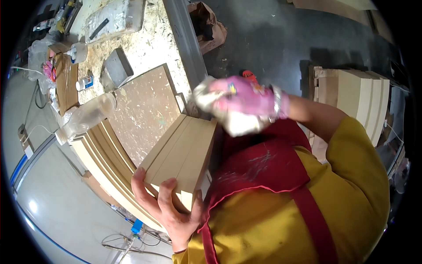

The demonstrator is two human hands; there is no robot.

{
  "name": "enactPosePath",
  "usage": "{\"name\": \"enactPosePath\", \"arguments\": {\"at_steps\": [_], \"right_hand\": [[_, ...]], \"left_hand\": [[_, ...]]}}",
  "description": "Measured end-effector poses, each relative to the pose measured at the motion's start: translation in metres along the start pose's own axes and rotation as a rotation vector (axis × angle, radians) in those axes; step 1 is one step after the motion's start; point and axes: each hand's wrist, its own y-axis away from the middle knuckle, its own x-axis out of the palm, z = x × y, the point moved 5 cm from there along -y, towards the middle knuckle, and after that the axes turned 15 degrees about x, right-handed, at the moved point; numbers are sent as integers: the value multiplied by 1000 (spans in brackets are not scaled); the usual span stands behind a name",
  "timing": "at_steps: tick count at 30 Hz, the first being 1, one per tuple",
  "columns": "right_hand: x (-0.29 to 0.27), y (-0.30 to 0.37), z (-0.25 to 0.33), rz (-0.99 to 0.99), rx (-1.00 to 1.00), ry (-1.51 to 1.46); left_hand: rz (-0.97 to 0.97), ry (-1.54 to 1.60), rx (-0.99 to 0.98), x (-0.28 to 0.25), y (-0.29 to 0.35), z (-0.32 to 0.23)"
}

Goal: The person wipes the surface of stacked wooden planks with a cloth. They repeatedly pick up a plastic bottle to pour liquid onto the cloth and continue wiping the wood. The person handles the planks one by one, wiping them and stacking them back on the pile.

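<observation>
My bare left hand point(173, 211) grips the near end of a block of tan boards point(182, 145), fingers bent over its end and edges. The boards lie side by side and tilt across the corner of the bench, up against my apron. Above their far end is my right hand point(239, 99), in a pink patterned glove and smeared by motion. It is closed on a crumpled white cloth point(244, 123); its fingertips are hidden. Beside the block lies a flat brown board point(140, 112) with pale specks.
Several curved tan boards point(99, 149) stand along the left. A clear plastic bottle point(90, 112), a grey metal block point(118, 66), a small white bottle point(83, 83) and scissors point(52, 70) lie on the bench. More boards point(362, 101) are stacked at the right; a paper bag point(213, 31) stands on the floor.
</observation>
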Motion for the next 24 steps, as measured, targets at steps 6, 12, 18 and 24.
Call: {"name": "enactPosePath", "arguments": {"at_steps": [6,12,18,24], "right_hand": [[23,9,25,-136,-90,255],[53,32,103,-54,-366,179],[35,13,34,-92,-212,134],[73,57,92,-26,-634,207]], "left_hand": [[7,-30,39,1,-1,3],[7,-39,19,2,-4,2],[17,-32,20,0,-6,1],[-43,-20,36,2,1,6]]}}
